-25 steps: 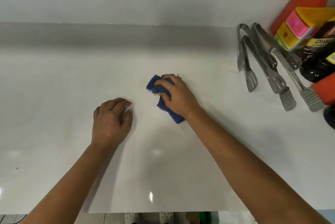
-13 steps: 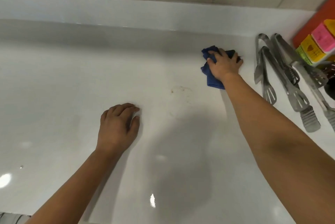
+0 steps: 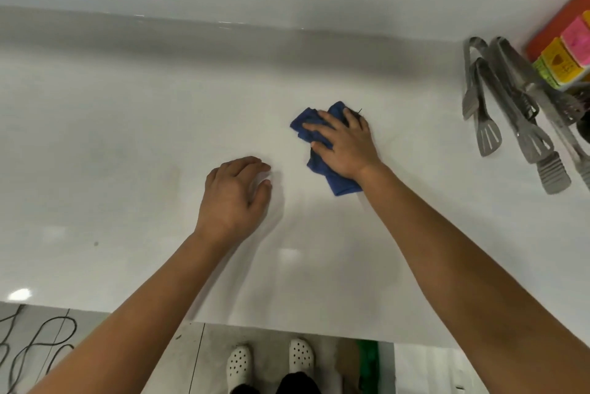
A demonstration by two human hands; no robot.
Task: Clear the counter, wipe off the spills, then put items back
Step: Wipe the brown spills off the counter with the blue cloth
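Pressing my right hand (image 3: 346,146) flat on the crumpled blue cloth (image 3: 332,170) mid-counter, my left hand (image 3: 234,194) resting loosely beside it, empty. A wide stroke rightward could knock the grey metal tongs (image 3: 510,106) off the glossy white counter (image 3: 127,106).

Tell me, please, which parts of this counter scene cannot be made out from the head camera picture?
- Blue cloth: its middle is hidden under the right hand, head view.
- Counter beneath the cloth: any spill there is covered.
- Left hand: its fingers curl down, so the tips are hidden.
- Coloured packages: cut off by the right edge, print too small to read.
- Metal tongs: overlapping, so their number is unclear.
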